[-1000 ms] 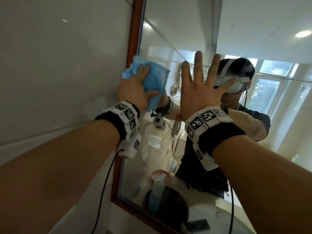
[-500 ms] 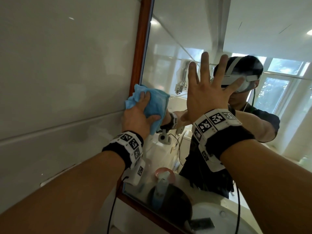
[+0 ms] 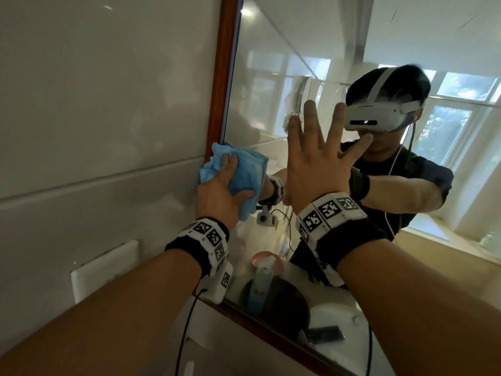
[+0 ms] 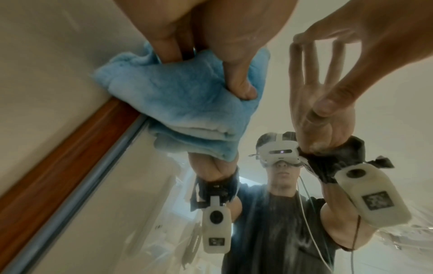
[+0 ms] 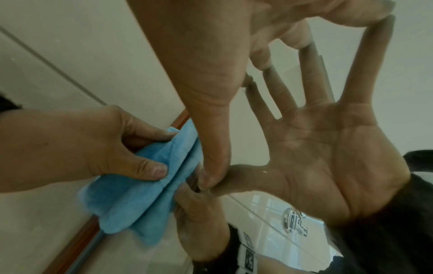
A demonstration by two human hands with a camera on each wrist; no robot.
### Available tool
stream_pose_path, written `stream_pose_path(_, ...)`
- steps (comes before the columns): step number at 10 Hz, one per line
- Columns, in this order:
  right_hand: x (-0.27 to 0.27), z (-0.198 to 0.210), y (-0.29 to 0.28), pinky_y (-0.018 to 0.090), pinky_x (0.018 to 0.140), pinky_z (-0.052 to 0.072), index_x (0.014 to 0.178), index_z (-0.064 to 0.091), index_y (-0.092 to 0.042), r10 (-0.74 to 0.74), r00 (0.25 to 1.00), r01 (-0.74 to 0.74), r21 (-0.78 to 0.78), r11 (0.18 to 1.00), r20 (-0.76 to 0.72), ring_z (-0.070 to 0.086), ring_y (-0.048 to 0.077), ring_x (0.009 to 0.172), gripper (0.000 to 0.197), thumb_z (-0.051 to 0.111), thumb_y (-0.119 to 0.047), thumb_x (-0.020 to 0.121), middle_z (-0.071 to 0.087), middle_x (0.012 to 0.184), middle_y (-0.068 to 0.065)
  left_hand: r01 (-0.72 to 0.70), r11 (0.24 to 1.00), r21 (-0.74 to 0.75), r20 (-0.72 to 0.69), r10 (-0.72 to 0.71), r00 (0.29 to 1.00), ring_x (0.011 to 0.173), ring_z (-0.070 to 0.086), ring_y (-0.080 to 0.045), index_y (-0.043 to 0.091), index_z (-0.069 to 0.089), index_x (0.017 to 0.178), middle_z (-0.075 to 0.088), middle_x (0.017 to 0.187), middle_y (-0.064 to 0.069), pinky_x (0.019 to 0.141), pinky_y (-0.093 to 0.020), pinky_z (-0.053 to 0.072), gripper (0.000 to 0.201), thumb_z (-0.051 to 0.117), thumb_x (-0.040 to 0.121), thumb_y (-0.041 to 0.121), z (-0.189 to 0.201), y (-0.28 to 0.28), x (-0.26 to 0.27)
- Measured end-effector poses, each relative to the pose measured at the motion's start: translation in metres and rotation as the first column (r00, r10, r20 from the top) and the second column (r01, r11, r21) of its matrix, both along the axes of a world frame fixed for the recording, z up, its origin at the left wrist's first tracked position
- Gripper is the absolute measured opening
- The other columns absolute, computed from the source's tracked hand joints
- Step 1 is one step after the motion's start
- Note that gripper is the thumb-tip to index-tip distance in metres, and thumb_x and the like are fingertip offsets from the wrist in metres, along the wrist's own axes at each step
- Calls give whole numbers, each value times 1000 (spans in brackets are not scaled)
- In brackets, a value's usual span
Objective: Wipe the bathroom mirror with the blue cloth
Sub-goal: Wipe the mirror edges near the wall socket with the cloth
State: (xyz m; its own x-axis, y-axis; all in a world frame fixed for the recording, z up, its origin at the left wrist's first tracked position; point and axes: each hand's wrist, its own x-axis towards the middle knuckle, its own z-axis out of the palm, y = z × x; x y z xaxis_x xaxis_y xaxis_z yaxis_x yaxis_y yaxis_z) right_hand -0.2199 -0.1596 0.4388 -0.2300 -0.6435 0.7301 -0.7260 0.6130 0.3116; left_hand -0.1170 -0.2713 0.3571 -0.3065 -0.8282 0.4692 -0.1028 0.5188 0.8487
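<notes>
The blue cloth (image 3: pixel 244 172) is folded and pressed on the mirror (image 3: pixel 271 90) at its left edge, overlapping the brown wooden frame (image 3: pixel 221 77). My left hand (image 3: pixel 225 185) grips the blue cloth (image 4: pixel 182 96), fingers on top and thumb curled into its folds. The right wrist view shows the left hand (image 5: pixel 82 148) pinching the blue cloth (image 5: pixel 145 194) between thumb and fingers. My right hand (image 3: pixel 317 158) is flat with fingers spread, its fingertips touching the glass to the right of the cloth. It holds nothing.
Pale wall tiles lie left of the frame, with a white socket plate (image 3: pixel 105 270) low down. The mirror reflects a person wearing a white headset, a spray bottle (image 3: pixel 261 283), a pink dish and a white basin (image 3: pixel 339 321).
My left hand has slid the cloth down along the mirror's left edge. The right hand has stayed spread on the glass.
</notes>
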Motion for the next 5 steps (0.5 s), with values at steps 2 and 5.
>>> stream_pose_path(2, 7, -14, 3, 82, 100, 6, 154, 4, -15, 72, 993, -70, -15, 997, 95, -10, 51, 143, 74, 16, -32, 84, -12, 162, 13, -91, 993, -71, 57, 95, 994, 137, 40, -19, 34, 34, 149, 36, 154, 3, 110, -24, 31, 78, 75, 82, 33, -16, 4, 2)
stream_pose_path(5, -1, -29, -6, 82, 98, 5, 153, 16, -13, 68, 998, -66, -65, 996, 17, 0, 50, 144, 62, 40, -14, 96, 1, 163, 12, -12, 990, 140, -210, 42, 977, 120, 56, -10, 36, 59, 120, 66, 118, 10, 92, -28, 51, 49, 80, 76, 40, -51, 6, -2)
